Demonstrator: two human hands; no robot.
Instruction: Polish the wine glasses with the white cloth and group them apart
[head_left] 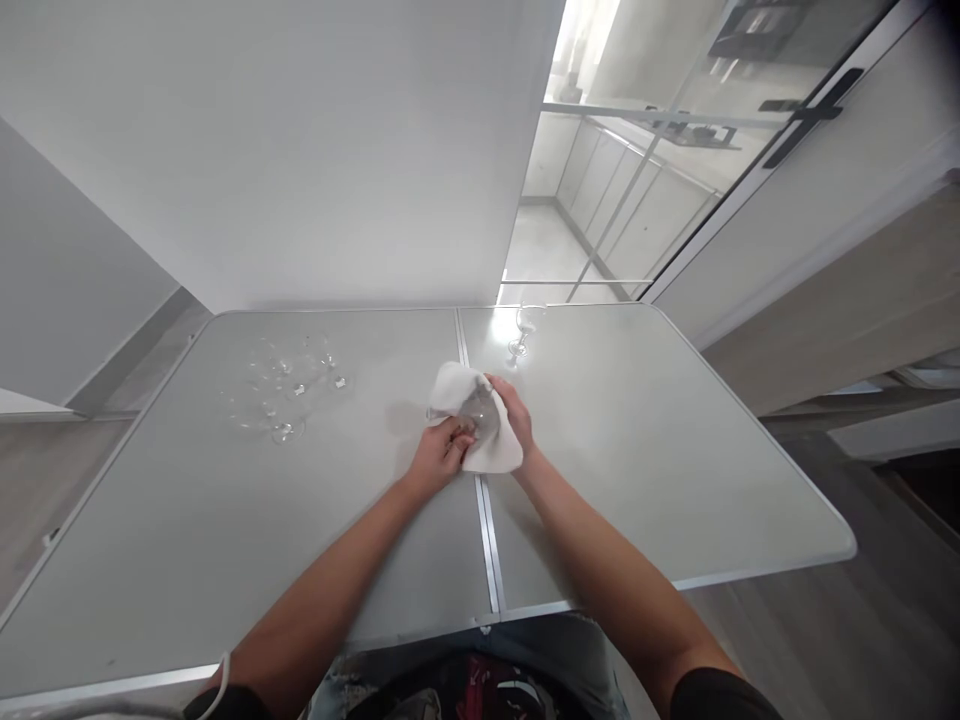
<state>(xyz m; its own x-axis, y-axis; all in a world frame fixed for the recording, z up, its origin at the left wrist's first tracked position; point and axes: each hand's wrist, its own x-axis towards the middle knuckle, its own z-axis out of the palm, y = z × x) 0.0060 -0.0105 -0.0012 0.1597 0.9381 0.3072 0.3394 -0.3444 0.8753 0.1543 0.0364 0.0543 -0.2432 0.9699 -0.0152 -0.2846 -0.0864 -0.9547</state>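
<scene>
Above the table's middle seam, a clear wine glass [480,408] lies in a white cloth [501,455]. My left hand [444,447] has its fingers closed on the near end of the glass. Wrapped around the cloth's right side, my right hand [514,408] holds the cloth against the glass; some of its fingers are hidden behind the cloth. Just past the hands, a second clear stemmed glass [519,347] stands upright on the right half of the table.
Several clear glasses [285,432] are grouped on the left half of the pale folding table [637,430]; their outlines are faint. A white wall [337,150] meets the far edge. A glass sliding door [637,190] is at the back right.
</scene>
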